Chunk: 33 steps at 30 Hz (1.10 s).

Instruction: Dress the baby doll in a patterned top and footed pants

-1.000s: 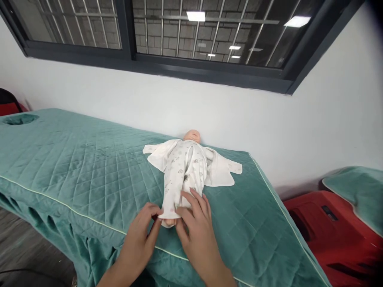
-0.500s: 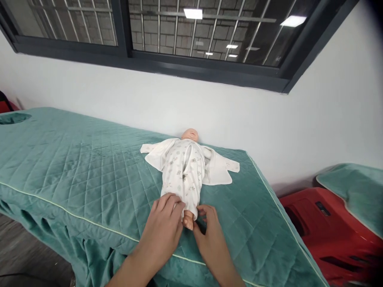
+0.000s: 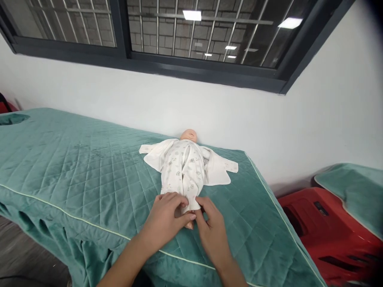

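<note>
A baby doll [image 3: 189, 135] lies on its back on the green quilted bed, its head beside the wall. White printed trousers [image 3: 182, 167] cover its body and legs, and an open white top [image 3: 217, 167] spreads out on both sides beneath. My right hand [image 3: 212, 227] pinches the trouser cuff at the doll's foot between thumb and fingers. At the left of the same cuff is my left hand [image 3: 167, 217], its thumb reaching over the foot and its fingers curled apart from the thumb. The doll's foot [image 3: 189, 225] is mostly hidden under the hands.
The bed [image 3: 89, 159] has a face hole at its far left end. A white wall and a barred window [image 3: 191, 36] are behind it. To the right stands a red plastic stool [image 3: 329, 223] with a green cloth [image 3: 356, 191] on it.
My right hand has moved up and closed on the trouser cuff. My left thumb has swung out across the doll's foot. The cuff now covers more of the foot.
</note>
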Motion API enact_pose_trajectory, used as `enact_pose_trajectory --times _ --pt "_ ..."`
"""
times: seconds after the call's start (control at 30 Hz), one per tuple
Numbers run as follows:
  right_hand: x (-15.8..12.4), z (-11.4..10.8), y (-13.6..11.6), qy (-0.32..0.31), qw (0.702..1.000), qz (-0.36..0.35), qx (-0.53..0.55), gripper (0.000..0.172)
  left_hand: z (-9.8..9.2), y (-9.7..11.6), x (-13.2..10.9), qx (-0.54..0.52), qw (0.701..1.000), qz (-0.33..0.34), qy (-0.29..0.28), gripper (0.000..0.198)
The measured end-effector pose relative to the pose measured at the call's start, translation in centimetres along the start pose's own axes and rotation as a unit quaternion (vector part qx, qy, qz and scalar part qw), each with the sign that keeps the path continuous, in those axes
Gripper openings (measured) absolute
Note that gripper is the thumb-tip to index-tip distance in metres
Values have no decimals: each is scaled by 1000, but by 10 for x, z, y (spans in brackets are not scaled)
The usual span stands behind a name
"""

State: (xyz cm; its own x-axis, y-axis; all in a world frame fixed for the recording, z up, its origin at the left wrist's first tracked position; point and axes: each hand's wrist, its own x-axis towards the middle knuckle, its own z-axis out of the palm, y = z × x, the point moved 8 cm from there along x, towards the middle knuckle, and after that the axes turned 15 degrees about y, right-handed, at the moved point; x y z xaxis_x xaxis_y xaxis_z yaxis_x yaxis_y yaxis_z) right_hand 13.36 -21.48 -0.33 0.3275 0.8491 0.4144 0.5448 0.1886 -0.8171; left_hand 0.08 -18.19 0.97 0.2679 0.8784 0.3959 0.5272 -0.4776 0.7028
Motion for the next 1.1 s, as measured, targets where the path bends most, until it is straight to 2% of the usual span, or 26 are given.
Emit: enact_pose_trajectory --times 0.1,0.2,0.37,0.5,0.6,0.67,0.77,0.83,0.9,1.03,1.1 --pt "3 -7 -18 -5 999 -41 -20 20 -4 3 7 -12 999 -30 2 7" --pt "-2 -9 -28 -27 995 -86 -35 21 -2 9 8 2 1000 -12 -1 5" --pt "-5 -15 -39 -42 985 -151 -73 23 4 13 2 54 998 12 24 6" --pt "-6 -15 -41 -43 977 -177 -112 23 -2 7 -3 29 998 -24 59 9" --pt "-8 -11 -25 -6 976 -152 -158 21 -7 0 -7 5 995 -50 81 9" --pt "-11 -5 -6 7 977 -105 -183 21 -7 -2 -10 22 995 -31 89 10" --pt "-16 3 21 -13 977 -38 -209 16 -7 -3 -16 66 992 16 110 12" --pt "-19 4 25 -34 976 -27 -215 12 -7 -5 -21 76 989 35 121 13" --pt "-19 -1 16 -38 976 -56 -207 11 -7 -8 -26 52 990 33 126 14" --pt "-20 -21 -20 -9 968 -169 -186 8 -7 -10 -38 -1 992 12 128 12" --pt "-24 -23 -27 -25 959 -201 -196 9 -8 -9 -41 -3 992 19 125 13"
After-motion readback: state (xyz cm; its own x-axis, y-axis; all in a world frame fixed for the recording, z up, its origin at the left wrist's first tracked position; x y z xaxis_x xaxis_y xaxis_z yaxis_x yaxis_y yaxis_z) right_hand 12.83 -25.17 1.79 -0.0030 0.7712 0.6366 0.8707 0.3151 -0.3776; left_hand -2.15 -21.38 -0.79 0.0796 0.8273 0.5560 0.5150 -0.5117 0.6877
